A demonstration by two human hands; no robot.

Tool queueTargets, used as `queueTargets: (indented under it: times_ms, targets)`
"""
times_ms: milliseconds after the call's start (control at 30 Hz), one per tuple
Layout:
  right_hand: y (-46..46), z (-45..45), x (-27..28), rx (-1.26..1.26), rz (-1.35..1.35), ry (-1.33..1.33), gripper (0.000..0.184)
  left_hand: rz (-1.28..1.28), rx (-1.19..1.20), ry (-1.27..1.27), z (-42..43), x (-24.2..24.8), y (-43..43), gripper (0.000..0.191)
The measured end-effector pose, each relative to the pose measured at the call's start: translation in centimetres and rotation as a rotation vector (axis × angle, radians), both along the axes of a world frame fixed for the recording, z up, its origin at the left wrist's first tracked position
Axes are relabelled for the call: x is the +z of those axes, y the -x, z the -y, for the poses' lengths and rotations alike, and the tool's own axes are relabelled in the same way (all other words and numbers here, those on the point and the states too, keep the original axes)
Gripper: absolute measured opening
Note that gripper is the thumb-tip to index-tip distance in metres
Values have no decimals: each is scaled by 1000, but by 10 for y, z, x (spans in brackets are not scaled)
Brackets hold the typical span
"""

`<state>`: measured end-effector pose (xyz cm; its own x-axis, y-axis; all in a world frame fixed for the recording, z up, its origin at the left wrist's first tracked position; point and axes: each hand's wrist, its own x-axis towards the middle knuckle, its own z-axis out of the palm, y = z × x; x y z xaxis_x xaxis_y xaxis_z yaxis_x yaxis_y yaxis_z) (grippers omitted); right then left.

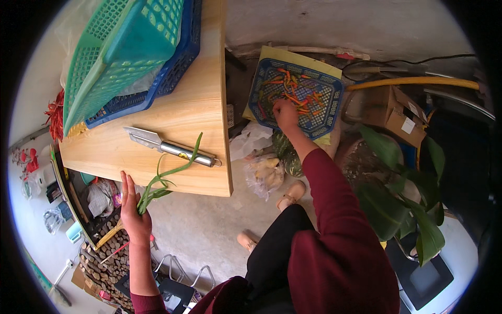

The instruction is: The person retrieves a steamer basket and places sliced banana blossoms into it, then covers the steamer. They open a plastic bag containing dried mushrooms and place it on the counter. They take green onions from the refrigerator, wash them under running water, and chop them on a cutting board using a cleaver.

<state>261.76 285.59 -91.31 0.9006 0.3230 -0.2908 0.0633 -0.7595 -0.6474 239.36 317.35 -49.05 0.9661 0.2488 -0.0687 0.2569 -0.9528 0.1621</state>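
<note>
My left hand is beside the front edge of the wooden table, with a small bunch of long green leaves, like scallions, held between thumb and palm; its fingers are stretched out. A peeler-like knife with a metal handle lies on the tabletop. My right hand reaches into a blue plastic basket of red, orange and green chili peppers. Its fingers are curled among the peppers, and whether they hold one cannot be told.
Green and blue plastic baskets stand tilted on the table. Below the pepper basket are a plastic bag and a dark green gourd. Cardboard box and leafy plant stand to the right, stacked firewood at lower left.
</note>
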Motion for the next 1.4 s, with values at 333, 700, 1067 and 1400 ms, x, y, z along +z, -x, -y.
queueTargets:
  times_ms: [333, 700, 1067, 1400]
  targets:
    - [12, 86, -58, -706, -340, -575, 22, 53, -20, 1, -5, -10, 7, 72]
    - [9, 133, -42, -643, 92, -46, 30, 119, -3, -4, -12, -30, 16, 69]
    - [-10, 106, 4, -226, -64, 559, 31, 262, -89, -20, -14, -46, 15, 62]
    - [2, 93, -13, -64, 156, 484, 20, 270, -60, -25, -5, -44, 13, 62]
